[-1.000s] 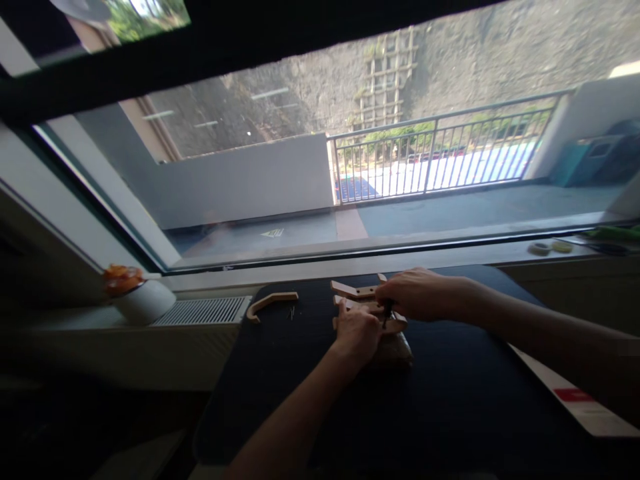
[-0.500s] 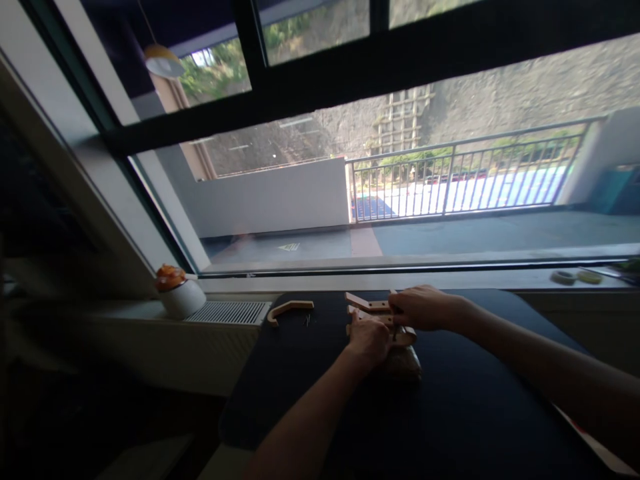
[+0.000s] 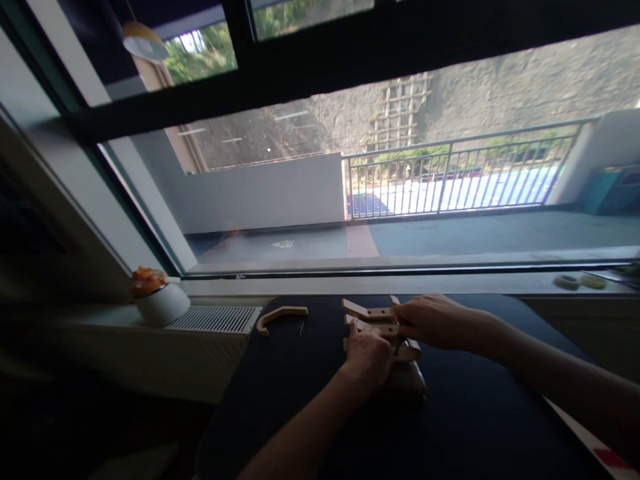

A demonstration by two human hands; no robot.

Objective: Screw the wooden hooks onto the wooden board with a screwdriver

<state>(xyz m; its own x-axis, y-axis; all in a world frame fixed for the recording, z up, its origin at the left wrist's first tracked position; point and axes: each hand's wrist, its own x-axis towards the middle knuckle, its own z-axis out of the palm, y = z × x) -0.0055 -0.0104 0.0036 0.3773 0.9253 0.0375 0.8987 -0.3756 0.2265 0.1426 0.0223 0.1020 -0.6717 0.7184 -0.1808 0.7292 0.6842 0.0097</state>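
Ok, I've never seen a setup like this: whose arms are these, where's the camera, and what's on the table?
There's no machine: these are a person's two bare hands, seen from a camera worn on the head, looking forward and down. On the dark, round-cornered tabletop, the left hand touches light, angled wooden pieces. The right hand closes around what seems a slim dark tool, mostly hidden. Off to the left lie a curved, light wooden piece and several thin, screw-like bits.
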